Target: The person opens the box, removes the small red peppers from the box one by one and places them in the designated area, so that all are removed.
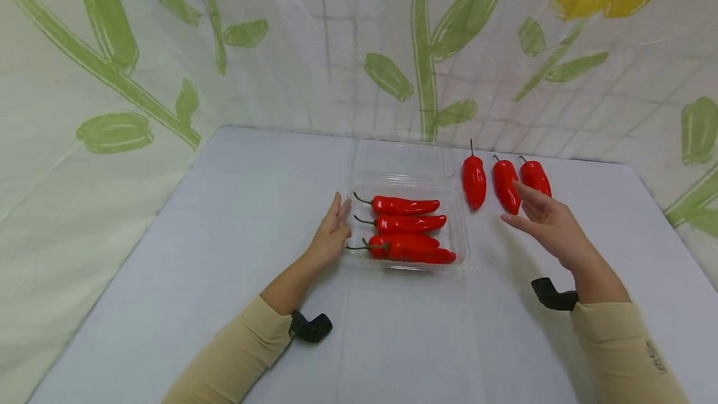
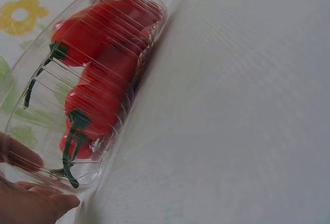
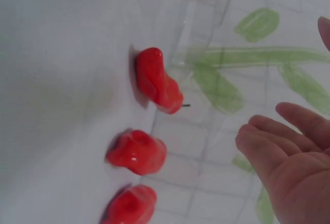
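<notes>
The clear box (image 1: pixel 461 235) sits on the white desk (image 1: pixel 252 204), near the middle, with its lid (image 1: pixel 401 158) folded back toward the flowered cloth (image 1: pixel 387 30). Inside it lie four red peppers (image 1: pixel 411 224), roughly side by side, their green stems pointing left; in the head view the nearest one overlaps its neighbour. The left hand (image 1: pixel 330 234) is at the box's left end, its fingers fairly straight and resting against the plastic rather than clenched (the left wrist view shows the thumb by the lower corner of the wall). Just beside the box, on the right, three loose peppers (image 1: pixel 505 182) lie in a row on the desk, stems toward the cloth. The right hand (image 1: pixel 548 226) hangs above the desk near this row, fingers released, thumb spread away from them, grasping nothing; in the head view it partly covers the two right-hand peppers (the right wrist view shows it apart from all three). Tan sleeves (image 1: pixel 622 348) cover both forearms, and a black mount (image 1: pixel 313 328) juts out beside each wrist.
</notes>
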Motion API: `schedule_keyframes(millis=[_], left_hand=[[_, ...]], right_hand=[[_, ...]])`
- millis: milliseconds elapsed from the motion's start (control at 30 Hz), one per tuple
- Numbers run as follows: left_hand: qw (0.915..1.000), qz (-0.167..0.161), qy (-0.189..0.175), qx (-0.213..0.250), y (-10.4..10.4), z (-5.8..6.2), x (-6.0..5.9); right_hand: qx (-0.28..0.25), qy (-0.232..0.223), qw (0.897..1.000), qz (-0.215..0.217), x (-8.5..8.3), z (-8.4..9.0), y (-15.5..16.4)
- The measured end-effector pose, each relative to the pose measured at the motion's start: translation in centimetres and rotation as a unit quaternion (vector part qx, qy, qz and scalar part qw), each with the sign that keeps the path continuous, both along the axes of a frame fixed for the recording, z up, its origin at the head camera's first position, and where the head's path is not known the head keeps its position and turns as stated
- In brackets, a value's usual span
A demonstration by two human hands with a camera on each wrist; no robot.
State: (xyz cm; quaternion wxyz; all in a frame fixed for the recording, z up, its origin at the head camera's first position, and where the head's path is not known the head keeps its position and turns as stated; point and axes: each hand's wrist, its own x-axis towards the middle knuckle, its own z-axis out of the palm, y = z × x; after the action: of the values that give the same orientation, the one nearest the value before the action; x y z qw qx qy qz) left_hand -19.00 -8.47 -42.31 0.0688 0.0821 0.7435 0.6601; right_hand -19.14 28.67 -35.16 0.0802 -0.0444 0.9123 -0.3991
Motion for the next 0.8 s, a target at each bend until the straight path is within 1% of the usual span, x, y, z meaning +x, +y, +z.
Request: schedule_keyframes(millis=[167, 267, 500, 600, 800], left_hand=[[1.0000, 0.001, -0.006, -0.002, 0.0, 0.1, 0.1], [1.0000, 0.000, -0.009, 0.000, 0.0, 0.0, 0.1], [1.0000, 0.004, -0.007, -0.003, -0.1, 0.1, 0.1], [1.0000, 0.002, -0.007, -0.004, -0.1, 0.1, 0.0], [1.0000, 0.000, -0.007, -0.006, -0.1, 0.0, 0.0]], right_hand=[[0.015, 0.021, 1.000, 0.006, 0.2, -0.2, -0.9], [0.019, 0.031, 0.999, 0.022, 0.3, -0.2, -1.5], [0.049, 0.063, 0.993, 0.085, 0.8, 0.1, -3.4], [0.043, 0.069, 0.990, 0.119, 1.1, 0.3, -4.2], [0.029, 0.081, 0.979, 0.186, 1.3, 0.8, -5.6]])
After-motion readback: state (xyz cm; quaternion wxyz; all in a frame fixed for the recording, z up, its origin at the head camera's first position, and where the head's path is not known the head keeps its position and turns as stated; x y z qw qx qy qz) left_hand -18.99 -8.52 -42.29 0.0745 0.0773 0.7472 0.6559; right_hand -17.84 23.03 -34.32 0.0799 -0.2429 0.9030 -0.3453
